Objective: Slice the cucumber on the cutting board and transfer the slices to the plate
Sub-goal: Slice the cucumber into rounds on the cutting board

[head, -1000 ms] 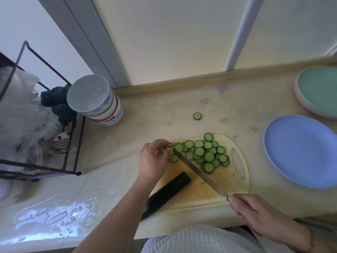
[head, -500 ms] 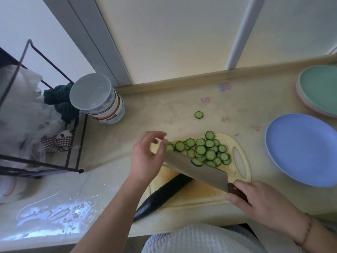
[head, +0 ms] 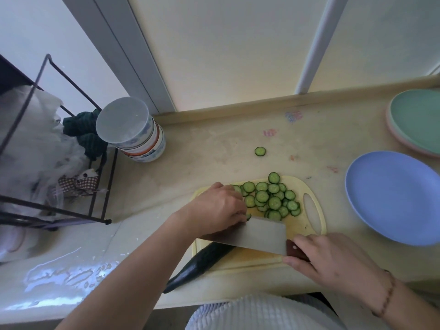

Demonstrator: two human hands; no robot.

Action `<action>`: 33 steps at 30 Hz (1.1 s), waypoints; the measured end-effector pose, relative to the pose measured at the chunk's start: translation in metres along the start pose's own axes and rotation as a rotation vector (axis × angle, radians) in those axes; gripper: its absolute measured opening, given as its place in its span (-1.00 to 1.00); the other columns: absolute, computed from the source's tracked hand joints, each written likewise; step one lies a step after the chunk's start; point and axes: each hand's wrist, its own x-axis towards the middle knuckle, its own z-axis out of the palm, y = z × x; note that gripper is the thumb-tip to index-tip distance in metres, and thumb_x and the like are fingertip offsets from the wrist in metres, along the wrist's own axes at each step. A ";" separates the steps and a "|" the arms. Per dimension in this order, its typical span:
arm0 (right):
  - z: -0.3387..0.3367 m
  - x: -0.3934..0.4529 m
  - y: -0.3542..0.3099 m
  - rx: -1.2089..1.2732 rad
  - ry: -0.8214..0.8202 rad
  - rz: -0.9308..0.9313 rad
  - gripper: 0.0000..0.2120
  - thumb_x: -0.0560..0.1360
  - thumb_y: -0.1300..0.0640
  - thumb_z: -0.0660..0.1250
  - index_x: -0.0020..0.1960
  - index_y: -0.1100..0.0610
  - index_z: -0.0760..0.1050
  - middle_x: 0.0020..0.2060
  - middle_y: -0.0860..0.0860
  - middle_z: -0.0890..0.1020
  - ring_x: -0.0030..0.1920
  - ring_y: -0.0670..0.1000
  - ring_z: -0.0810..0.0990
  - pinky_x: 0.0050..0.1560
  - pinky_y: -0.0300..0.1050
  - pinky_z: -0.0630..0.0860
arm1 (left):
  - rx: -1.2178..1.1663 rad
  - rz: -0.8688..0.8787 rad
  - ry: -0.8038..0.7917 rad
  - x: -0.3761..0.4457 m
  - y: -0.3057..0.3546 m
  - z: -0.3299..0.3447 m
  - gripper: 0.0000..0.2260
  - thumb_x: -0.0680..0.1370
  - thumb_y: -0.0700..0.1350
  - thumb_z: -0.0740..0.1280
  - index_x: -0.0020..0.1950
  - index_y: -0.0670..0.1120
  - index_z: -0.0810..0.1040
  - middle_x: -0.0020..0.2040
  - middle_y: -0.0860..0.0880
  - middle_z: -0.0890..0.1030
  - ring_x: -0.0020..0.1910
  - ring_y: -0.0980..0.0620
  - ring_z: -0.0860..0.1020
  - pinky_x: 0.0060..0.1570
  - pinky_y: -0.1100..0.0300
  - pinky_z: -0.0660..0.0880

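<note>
— Gripping the knife point(head: 259, 234) by its dark handle, the right hand point(head: 333, 260) holds the broad blade tilted flat over the cutting board point(head: 316, 210).
— And the left hand point(head: 219, 208)?
— Palm down at the blade's far edge, fingers curled among the cucumber slices point(head: 269, 198); whether it pinches any I cannot tell.
— Where's the uncut part?
— The cucumber point(head: 202, 265) lies diagonally under the blade, its dark end hanging off the board's near left corner.
— The slices?
— Heaped on the board's far half; one stray slice point(head: 260, 151) sits apart on the counter point(head: 214, 151).
— The plate?
— A blue plate point(head: 392, 198) sits right of the board, bare, with a green plate point(head: 419, 120) behind it. Stacked bowls point(head: 138, 134) stand far left beside a wire rack point(head: 71, 163).
</note>
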 end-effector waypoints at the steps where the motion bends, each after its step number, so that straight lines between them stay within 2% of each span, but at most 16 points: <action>1: 0.000 -0.001 -0.001 -0.024 -0.001 0.005 -0.51 0.54 -0.42 -0.18 -0.24 -0.06 0.22 -0.53 -0.09 0.46 -0.59 -0.01 0.43 -0.61 -0.08 0.34 | 0.052 0.039 0.034 0.000 0.001 0.002 -0.69 0.60 0.01 0.16 -0.16 -0.06 0.64 -0.19 0.02 0.60 -0.16 -0.05 0.53 -0.09 0.06 0.45; 3: -0.001 -0.002 -0.003 -0.030 0.008 -0.001 -0.55 0.55 -0.40 -0.12 -0.24 -0.07 0.18 -0.56 -0.10 0.44 -0.62 -0.02 0.41 -0.64 -0.10 0.33 | 0.068 0.021 0.103 0.000 -0.003 0.006 -0.70 0.60 -0.04 0.14 -0.19 -0.08 0.59 -0.24 0.00 0.57 -0.23 -0.07 0.52 -0.17 0.08 0.46; 5: -0.004 -0.006 -0.004 -0.010 0.045 -0.016 -0.55 0.53 -0.42 -0.15 -0.21 -0.08 0.18 -0.51 -0.10 0.48 -0.56 -0.01 0.45 -0.58 -0.09 0.36 | -0.052 -0.135 0.168 0.001 -0.015 0.007 -0.75 0.62 -0.08 0.20 -0.13 -0.12 0.60 -0.21 -0.03 0.57 -0.23 -0.08 0.52 -0.19 0.07 0.48; 7: -0.005 -0.014 -0.005 0.060 0.042 0.010 -0.51 0.49 -0.47 -0.22 -0.18 -0.09 0.18 -0.40 -0.10 0.53 -0.43 -0.02 0.50 -0.42 -0.09 0.36 | -0.204 -0.331 0.201 0.001 -0.032 0.006 -0.85 0.63 -0.15 0.29 -0.04 -0.15 0.64 -0.17 -0.02 0.57 -0.20 -0.02 0.51 -0.15 0.08 0.48; 9: -0.004 -0.025 -0.001 0.148 -0.005 0.068 -0.49 0.45 -0.49 -0.22 -0.21 -0.08 0.16 -0.39 -0.11 0.47 -0.38 -0.06 0.43 -0.36 -0.16 0.30 | -0.265 -0.460 0.174 -0.001 -0.045 0.006 -0.89 0.61 -0.19 0.34 0.00 -0.16 0.67 -0.18 0.03 0.54 -0.21 0.06 0.47 -0.14 0.17 0.41; 12: -0.006 -0.040 0.003 0.439 -0.109 0.176 -0.45 0.43 -0.52 -0.14 -0.27 -0.05 0.23 -0.45 -0.07 0.44 -0.38 -0.08 0.43 -0.33 -0.19 0.33 | -0.251 -0.558 0.152 -0.004 -0.050 0.016 -0.87 0.61 -0.15 0.35 0.07 -0.13 0.68 -0.13 0.05 0.55 -0.15 0.07 0.51 -0.18 0.32 0.36; 15: -0.003 -0.047 0.003 0.772 -0.160 0.280 -0.44 0.45 -0.43 0.00 -0.28 0.06 0.32 -0.48 -0.05 0.42 -0.43 -0.15 0.38 -0.30 -0.17 0.36 | -0.221 -0.675 0.357 -0.011 -0.044 0.025 -0.87 0.61 -0.13 0.36 0.11 -0.12 0.64 -0.13 0.04 0.54 -0.17 0.05 0.50 -0.21 0.24 0.43; 16: -0.004 -0.048 0.000 0.850 -0.189 0.328 -0.48 0.45 -0.39 0.04 -0.28 0.06 0.33 -0.48 -0.05 0.41 -0.43 -0.14 0.36 -0.30 -0.20 0.35 | -0.204 -0.676 0.459 -0.015 -0.037 0.027 -0.91 0.60 -0.16 0.37 0.06 -0.13 0.63 -0.15 0.03 0.53 -0.20 0.04 0.50 -0.22 0.17 0.48; 18: -0.002 -0.048 -0.006 0.997 -0.256 0.400 -0.54 0.48 -0.33 0.09 -0.27 0.05 0.35 -0.43 -0.03 0.41 -0.38 -0.07 0.36 -0.22 -0.17 0.38 | -0.150 -0.551 0.594 -0.026 -0.014 0.030 -0.97 0.56 -0.20 0.40 -0.03 -0.14 0.62 -0.17 0.02 0.55 -0.23 0.04 0.50 -0.27 0.12 0.52; 21: -0.003 -0.046 -0.015 1.087 -0.289 0.454 -0.58 0.57 -0.18 0.13 -0.28 0.12 0.34 -0.41 0.10 0.36 -0.36 0.04 0.32 -0.25 -0.11 0.35 | -0.055 -0.294 0.495 -0.045 0.028 0.046 -0.86 0.50 -0.06 0.44 0.00 -0.08 0.64 -0.06 -0.01 0.63 -0.13 -0.01 0.55 -0.23 0.18 0.51; 23: -0.008 -0.044 -0.022 1.090 -0.288 0.445 -0.58 0.59 -0.11 0.12 -0.29 0.17 0.32 -0.49 0.05 0.32 -0.43 0.00 0.30 -0.33 -0.14 0.30 | -0.015 -0.230 0.411 -0.051 0.045 0.065 -0.77 0.47 0.01 0.44 0.08 -0.05 0.64 0.06 0.00 0.63 -0.05 -0.02 0.57 -0.24 0.17 0.55; 26: -0.014 -0.040 -0.030 0.981 -0.272 0.452 -0.55 0.55 -0.23 0.10 -0.32 0.10 0.33 -0.51 0.04 0.42 -0.46 -0.06 0.37 -0.29 -0.04 0.44 | -0.029 -0.237 0.404 -0.051 0.051 0.085 -0.78 0.50 -0.07 0.39 0.14 -0.04 0.62 0.15 0.03 0.58 -0.03 -0.04 0.57 -0.35 0.11 0.56; 29: -0.016 -0.043 -0.032 0.920 -0.257 0.451 -0.38 0.36 -0.49 0.01 -0.30 0.09 0.35 -0.48 0.04 0.50 -0.45 -0.10 0.42 -0.22 -0.09 0.49 | -0.017 -0.235 0.436 -0.047 0.049 0.095 -0.80 0.53 -0.15 0.34 0.13 -0.06 0.64 0.15 0.04 0.59 -0.04 -0.05 0.57 -0.35 0.09 0.57; 33: -0.025 -0.045 -0.033 0.823 -0.242 0.454 -0.26 0.24 -0.54 -0.09 -0.21 0.12 0.39 -0.45 0.00 0.54 -0.31 0.00 0.55 -0.06 -0.16 0.49 | -0.009 -0.252 0.447 -0.045 0.050 0.095 -0.79 0.52 -0.15 0.34 0.13 -0.07 0.66 0.15 0.04 0.61 -0.03 -0.04 0.58 -0.33 0.09 0.58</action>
